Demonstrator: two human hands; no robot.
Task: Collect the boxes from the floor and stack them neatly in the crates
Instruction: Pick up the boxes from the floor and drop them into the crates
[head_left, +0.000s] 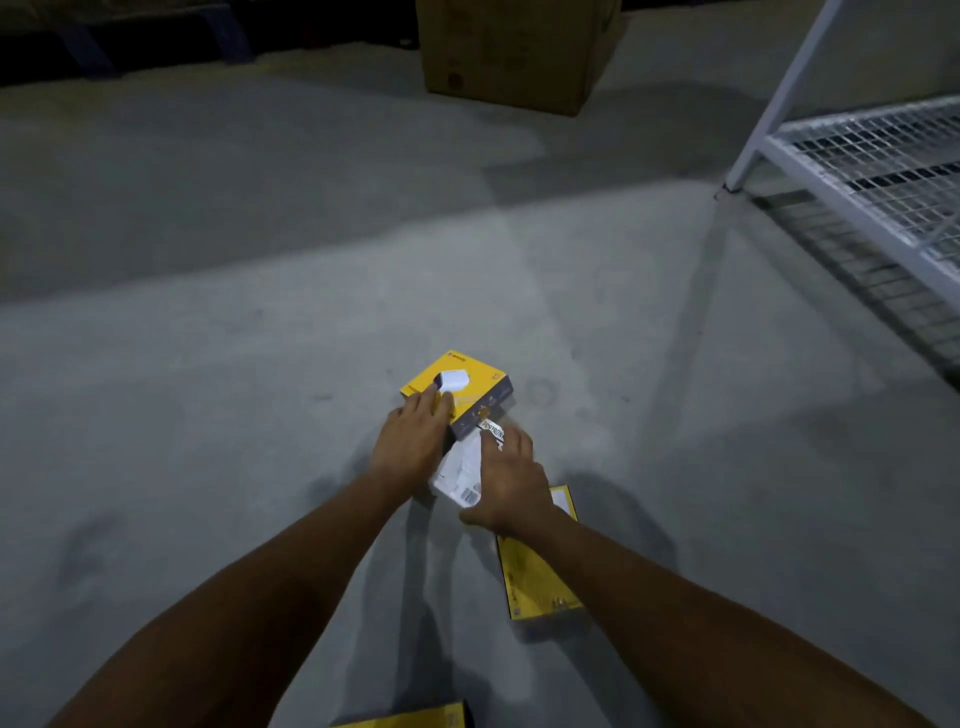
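Gripping yellow box (457, 387) | left hand (413, 441) | right hand (511, 483) on white box (460, 473) (floor)

Single head-mounted wide-angle view, looking forward and down at the floor (208, 364).

The camera is sitting above the person's outstretched forearms and is pointing steeply down and ahead; both arms are entering from the bottom edge and converging on the left hand (410, 447) and right hand (511, 486) just below frame centre, at arm's length from the lens. The wide angle is bending straight edges near the borders. A white wire shelf (872, 171) is occupying the upper right corner, and a cardboard carton (514, 52) is standing at the top edge, well beyond the hands. No second view is supplied, so nothing is shared.
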